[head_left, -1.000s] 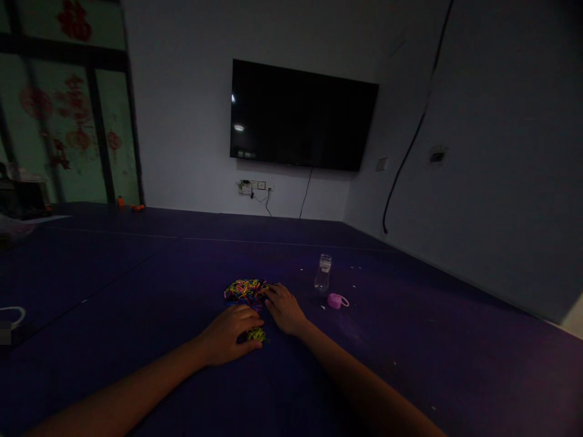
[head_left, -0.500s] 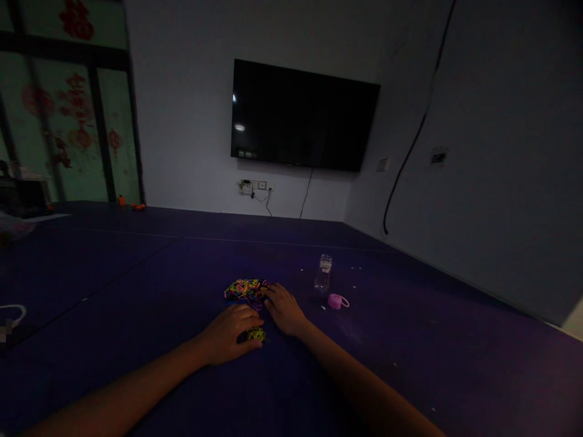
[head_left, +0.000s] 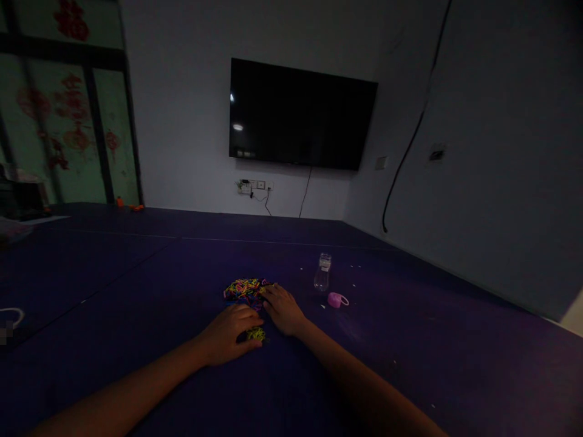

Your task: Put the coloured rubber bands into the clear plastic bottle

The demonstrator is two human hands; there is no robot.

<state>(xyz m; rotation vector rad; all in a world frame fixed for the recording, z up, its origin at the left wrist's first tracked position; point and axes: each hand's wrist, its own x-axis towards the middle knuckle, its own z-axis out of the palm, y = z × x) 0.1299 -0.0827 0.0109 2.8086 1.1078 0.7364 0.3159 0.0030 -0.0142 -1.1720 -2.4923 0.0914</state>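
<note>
A heap of small multicoloured loops (head_left: 246,290), which look like rubber bands, lies on the dark purple surface. My right hand (head_left: 283,309) rests at its right edge, fingers stretched out and fingertips touching the loops. Closer to me is a smaller pile of yellow-green loops (head_left: 255,333). My left hand (head_left: 230,334) curves around that pile from the left, thumb and fingers apart, palm down. Its fingers lie between the two piles. Whether a loop sits under either hand's fingertips is hidden.
Right of my hands are a clear bottle (head_left: 322,273) and a pink cap with a loop (head_left: 337,300). Small white scraps dot the purple surface (head_left: 173,267). A television (head_left: 303,115) hangs on the far wall. A white ring-shaped thing (head_left: 18,315) is at the left edge.
The view has shifted very slightly. Both hands stay in nearly the same place, and the piles look the same.
</note>
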